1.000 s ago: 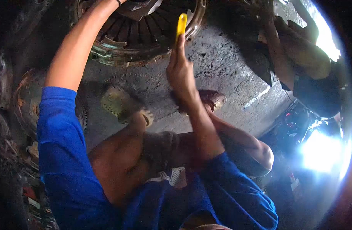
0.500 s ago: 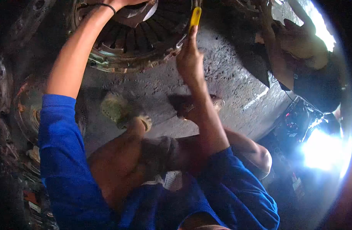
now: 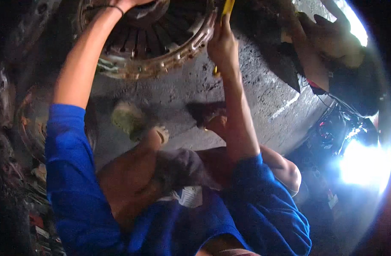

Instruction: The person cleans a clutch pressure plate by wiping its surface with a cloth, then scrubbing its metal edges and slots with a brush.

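Observation:
At the top left, a large round metal part (image 3: 150, 68) with a slotted rim and dark radial slats stands over the floor. My left hand (image 3: 133, 2), with a dark band on its wrist, reaches to its centre; the top edge of the picture cuts off the fingers. To the right of the rim, my right hand (image 3: 223, 48) is closed around a yellow-handled tool (image 3: 228, 7). One yellow end sticks up past the fingers, and a small yellow piece shows below the hand. Whether the tool touches the rim cannot be made out.
Rough grey floor (image 3: 268, 91) lies below, with my green clog (image 3: 127, 119) on it. Another toothed round part (image 3: 33, 123) is at the left. Another person's bare limbs (image 3: 332, 47) show at the upper right, near cables (image 3: 342, 106) and a bright light (image 3: 364, 164).
My right hand has moved up and to the right with the yellow tool. An angular grey piece seen earlier at the round part's centre no longer shows; a round hub is visible there.

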{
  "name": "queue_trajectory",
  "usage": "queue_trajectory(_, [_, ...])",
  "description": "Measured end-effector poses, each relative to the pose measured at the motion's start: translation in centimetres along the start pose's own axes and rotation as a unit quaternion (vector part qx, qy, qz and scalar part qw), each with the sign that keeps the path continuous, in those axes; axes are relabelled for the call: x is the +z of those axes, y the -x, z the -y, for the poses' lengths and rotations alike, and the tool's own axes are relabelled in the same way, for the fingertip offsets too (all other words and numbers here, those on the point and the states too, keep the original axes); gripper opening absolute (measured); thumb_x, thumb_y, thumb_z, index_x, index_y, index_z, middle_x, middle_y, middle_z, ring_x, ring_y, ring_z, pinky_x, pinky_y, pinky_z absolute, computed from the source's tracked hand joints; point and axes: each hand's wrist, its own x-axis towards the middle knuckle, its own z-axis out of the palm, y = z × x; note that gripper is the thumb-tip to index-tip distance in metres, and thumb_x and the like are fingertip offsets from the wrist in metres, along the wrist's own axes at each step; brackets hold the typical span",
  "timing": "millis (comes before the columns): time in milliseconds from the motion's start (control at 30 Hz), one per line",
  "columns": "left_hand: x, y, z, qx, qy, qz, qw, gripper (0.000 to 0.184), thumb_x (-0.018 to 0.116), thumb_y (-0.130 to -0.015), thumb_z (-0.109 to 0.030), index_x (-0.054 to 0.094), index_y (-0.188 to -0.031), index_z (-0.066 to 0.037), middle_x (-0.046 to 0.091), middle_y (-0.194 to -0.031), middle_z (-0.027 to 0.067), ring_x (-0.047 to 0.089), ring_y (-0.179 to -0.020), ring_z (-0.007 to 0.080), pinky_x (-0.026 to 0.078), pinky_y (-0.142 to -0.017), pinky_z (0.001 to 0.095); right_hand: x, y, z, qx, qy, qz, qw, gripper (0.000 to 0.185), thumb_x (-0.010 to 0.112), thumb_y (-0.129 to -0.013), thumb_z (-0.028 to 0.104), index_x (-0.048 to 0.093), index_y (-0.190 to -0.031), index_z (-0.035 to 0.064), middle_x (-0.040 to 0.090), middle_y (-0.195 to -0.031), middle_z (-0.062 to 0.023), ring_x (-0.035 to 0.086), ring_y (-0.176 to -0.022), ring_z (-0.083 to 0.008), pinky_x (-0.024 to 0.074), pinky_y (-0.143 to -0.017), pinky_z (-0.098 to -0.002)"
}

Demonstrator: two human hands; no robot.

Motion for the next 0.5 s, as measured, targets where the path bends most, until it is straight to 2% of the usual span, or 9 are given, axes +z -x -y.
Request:
queue_trajectory(67, [0.6,0.4,0.7,0.020,-0.012,-0.016,1.000,0.017,0.065,-0.086,-0.033,0.075,-0.085,-0.020,0.054,-0.072,0.0035,0.058,-0.073,0.0248,0.047,-0.067,0.0392,2.0,5.6,-1.3,-0.075,-0.039,-0.064,0.994,0.055,0.043,-0.107,0.011,0.026,-0.159,0.0013,0.069,-0.077,-0.0177,0.068,-0.056,-0.0225,0.0509,-0.043,-0.0308])
queue_trajectory(167, [0.0,0.2,0.3,-0.006,0.018,0.013,1.000,0.016,0.066,-0.085,-0.032,0.075,-0.085,-0.019,0.055,-0.072,0.0038,0.059,-0.073,0.0250,0.048,-0.066,0.0390,4.5,10.7,-1.3,-0.113,0.129,-0.014,0.985,0.060,0.046,-0.104,0.006,0.022,-0.158,-0.0064,0.065,-0.112,-0.0337,0.071,-0.062,-0.0273,0.0518,-0.044,-0.0316])
queue_trajectory(200, [0.3,0.1,0.2,0.006,0.019,0.010,1.000,0.016,0.066,-0.084,-0.032,0.075,-0.085,-0.019,0.055,-0.072,0.0040,0.059,-0.074,0.0251,0.048,-0.066,0.0390,5.0,9.3,-1.9,-0.062,0.082,-0.008,0.995,0.061,0.046,-0.103,0.007,0.022,-0.157,-0.0091,0.060,-0.123,-0.0373,0.072,-0.065,-0.0280,0.0521,-0.044,-0.0314])
queue_trajectory(267, [0.1,-0.5,0.2,0.014,0.010,-0.002,1.000,0.017,0.065,-0.085,-0.031,0.075,-0.087,-0.018,0.058,-0.075,0.0056,0.061,-0.076,0.0266,0.049,-0.067,0.0409,5.5,5.2,-3.8,-0.126,0.066,-0.075,0.987,0.061,0.044,-0.105,0.016,0.022,-0.156,-0.0104,0.057,-0.131,-0.0405,0.070,-0.062,-0.0250,0.0510,-0.044,-0.0307])
queue_trajectory(300, [0.2,-0.4,0.5,-0.008,0.010,0.015,1.000,0.018,0.064,-0.085,-0.031,0.076,-0.087,-0.018,0.059,-0.076,0.0062,0.061,-0.077,0.0270,0.049,-0.068,0.0413,5.0,2.4,-5.1,-0.153,0.219,-0.094,0.959,0.059,0.042,-0.107,0.020,0.024,-0.157,-0.0061,0.064,-0.115,-0.0345,0.067,-0.059,-0.0226,0.0498,-0.043,-0.0306])
queue_trajectory(367, [0.2,0.4,-0.2,0.011,0.017,-0.009,1.000,0.021,0.061,-0.087,-0.032,0.076,-0.088,-0.017,0.060,-0.079,0.0076,0.062,-0.079,0.0281,0.050,-0.070,0.0420,2.6,1.9,-4.6,-0.086,0.185,-0.055,0.977,0.056,0.039,-0.109,0.023,0.027,-0.159,0.0016,0.070,-0.088,-0.0235,0.062,-0.053,-0.0183,0.0481,-0.041,-0.0306])
queue_trajectory(400, [-0.1,0.4,-0.5,0.016,0.011,-0.001,1.000,0.021,0.061,-0.088,-0.032,0.076,-0.088,-0.018,0.060,-0.078,0.0073,0.062,-0.079,0.0280,0.050,-0.070,0.0417,0.8,2.0,-2.4,0.001,-0.007,-0.019,1.000,0.054,0.039,-0.110,0.023,0.028,-0.159,0.0050,0.069,-0.077,-0.0185,0.059,-0.051,-0.0163,0.0476,-0.041,-0.0307])
queue_trajectory(433, [-0.4,0.0,-0.5,0.025,0.002,0.003,1.000,0.021,0.060,-0.088,-0.032,0.076,-0.088,-0.018,0.059,-0.078,0.0071,0.062,-0.078,0.0279,0.050,-0.070,0.0414,-0.3,3.8,-0.1,0.111,-0.064,-0.003,0.992,0.054,0.042,-0.109,0.025,0.030,-0.158,0.0044,0.068,-0.077,-0.0184,0.064,-0.058,-0.0179,0.0508,-0.045,-0.0335])
queue_trajectory(500, [0.4,0.1,0.6,0.039,0.006,0.002,0.999,0.022,0.060,-0.088,-0.033,0.076,-0.088,-0.018,0.058,-0.077,0.0068,0.061,-0.077,0.0276,0.050,-0.070,0.0408,3.3,9.4,-1.7,0.002,-0.047,-0.065,0.997,0.061,0.042,-0.108,0.019,0.018,-0.162,0.0065,0.070,-0.092,-0.0290,0.068,-0.059,-0.0250,0.0551,-0.048,-0.0386])
